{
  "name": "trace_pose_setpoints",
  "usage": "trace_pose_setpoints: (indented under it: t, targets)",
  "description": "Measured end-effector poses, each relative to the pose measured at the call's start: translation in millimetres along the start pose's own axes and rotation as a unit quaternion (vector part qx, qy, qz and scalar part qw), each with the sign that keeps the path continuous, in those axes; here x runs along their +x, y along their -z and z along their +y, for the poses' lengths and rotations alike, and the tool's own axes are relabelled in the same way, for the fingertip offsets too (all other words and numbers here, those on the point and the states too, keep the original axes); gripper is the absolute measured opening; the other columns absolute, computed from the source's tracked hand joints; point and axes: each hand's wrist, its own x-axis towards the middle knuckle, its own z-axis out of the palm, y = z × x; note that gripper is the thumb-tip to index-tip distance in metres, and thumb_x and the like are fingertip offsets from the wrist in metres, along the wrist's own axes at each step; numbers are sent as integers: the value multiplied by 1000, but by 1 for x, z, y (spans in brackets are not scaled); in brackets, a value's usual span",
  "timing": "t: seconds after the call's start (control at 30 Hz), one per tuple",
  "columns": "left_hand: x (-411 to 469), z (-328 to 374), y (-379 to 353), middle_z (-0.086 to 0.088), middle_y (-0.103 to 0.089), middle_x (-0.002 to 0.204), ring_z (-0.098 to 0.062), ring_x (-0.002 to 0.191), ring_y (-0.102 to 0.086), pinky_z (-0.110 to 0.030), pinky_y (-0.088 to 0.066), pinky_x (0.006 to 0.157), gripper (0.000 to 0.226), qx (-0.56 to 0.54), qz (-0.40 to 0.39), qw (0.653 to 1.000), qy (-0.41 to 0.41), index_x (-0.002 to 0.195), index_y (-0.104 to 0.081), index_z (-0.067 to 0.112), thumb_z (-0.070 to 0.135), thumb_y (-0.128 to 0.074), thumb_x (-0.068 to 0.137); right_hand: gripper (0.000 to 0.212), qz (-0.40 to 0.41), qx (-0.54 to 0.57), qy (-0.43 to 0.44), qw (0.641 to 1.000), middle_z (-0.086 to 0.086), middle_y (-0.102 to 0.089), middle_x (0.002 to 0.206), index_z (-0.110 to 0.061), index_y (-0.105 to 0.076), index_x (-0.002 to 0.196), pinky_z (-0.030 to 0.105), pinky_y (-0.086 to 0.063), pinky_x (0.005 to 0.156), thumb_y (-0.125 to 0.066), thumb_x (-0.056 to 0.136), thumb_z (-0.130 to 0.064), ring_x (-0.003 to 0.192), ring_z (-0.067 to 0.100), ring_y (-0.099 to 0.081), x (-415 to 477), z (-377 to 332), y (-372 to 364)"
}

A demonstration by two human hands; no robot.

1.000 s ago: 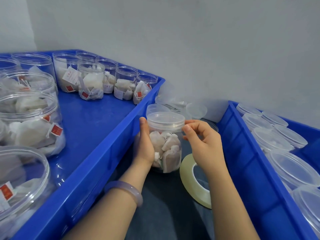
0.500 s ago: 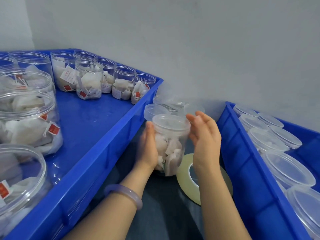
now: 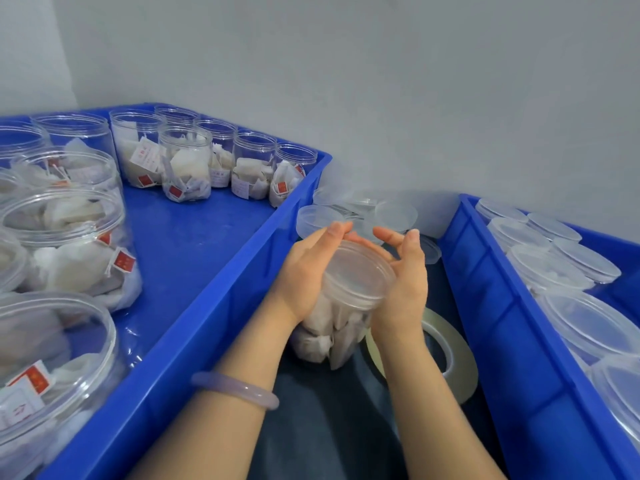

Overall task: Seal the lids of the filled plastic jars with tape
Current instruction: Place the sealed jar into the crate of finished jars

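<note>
Here, hands (image 3: 304,271) (image 3: 405,285) around tilted jar (image 3: 356,277).

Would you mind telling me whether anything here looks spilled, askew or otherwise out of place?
Nothing looks spilled or damaged. The lidded jar held between the left hand and right hand is tilted rather than upright, and loose lids lie jumbled behind it.
</note>
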Motion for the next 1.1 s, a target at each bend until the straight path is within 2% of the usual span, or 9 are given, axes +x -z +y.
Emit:
trace_pose_setpoints:
  t: [0.13,0.2,0.27,0.37,0.5,0.57,0.77,0.93,1.1]
  targets:
    - [-4,-4,-6,-9,-67,114,-22,111,-61,-45,-43,103,27,-29,85,996,-21,107,-64,12,28,-45,96,26,95,-139,128,978,-7,-69,81,-23,-60,89,26,-48,80,-38,95,-36,82,6,-62,-4,1,-1]
    - [-6,-7,-15,5,-65,110,-5,107,-59,-33,-46,98,29,26,152,986,-66,105,-62,20,32,-44,87,27,113,-199,107,968,-10,-66,77,-25,-62,87,30,-47,78,-40,99,-35,78,3,-60,2,-7,6]
    - [-5,-2,-19,17,-56,120,11,111,-49,-14,-41,96,38,81,162,978,-102,116,-54,29,44,-48,82,37,31,-173,18,984,-10,-70,87,-27,-64,97,27,-47,82,-37,96,-53,88,2,-64,8,-17,12]
    - [2,7,-20,16,-58,119,11,110,-51,1,-37,84,44,20,81,994,-66,115,-56,32,58,-43,82,52,-55,-133,-35,989,-13,-66,110,-35,-59,104,15,-42,82,-38,75,-73,102,-5,-59,3,-17,9]
    - [2,2,-30,5,-69,89,-1,84,-62,-8,-44,72,28,58,181,975,-111,87,-63,22,45,-47,85,35,51,-164,109,979,-4,-65,92,-8,-62,98,18,-46,75,-48,93,-40,88,10,-61,-8,1,-3]
    - [2,0,-30,4,-69,85,-3,80,-62,-12,-46,72,29,32,175,976,-123,84,-63,14,40,-48,84,29,69,-144,129,979,-5,-61,82,-6,-58,89,19,-44,72,-48,86,-33,78,5,-57,-7,6,-4]
    - [6,-16,-16,10,-69,92,-2,89,-62,-16,-48,77,31,2,101,995,-29,96,-65,22,38,-49,75,36,81,-67,91,990,-5,-66,104,-15,-57,107,11,-46,75,-40,76,-20,90,-2,-60,-8,20,-2]
    - [2,-12,-22,16,-67,68,1,71,-61,-8,-44,58,21,33,181,982,-33,74,-66,27,26,-47,83,36,116,-118,32,986,-11,-63,93,-19,-62,103,11,-42,70,-39,77,-28,86,4,-58,-14,10,-6]
    - [2,5,-35,1,-59,72,-20,77,-52,-28,-41,63,28,47,240,968,49,67,-60,20,15,-47,91,31,123,-161,-99,974,5,-57,101,-4,-59,113,21,-29,68,-36,96,-14,90,19,-47,-20,-27,-9]
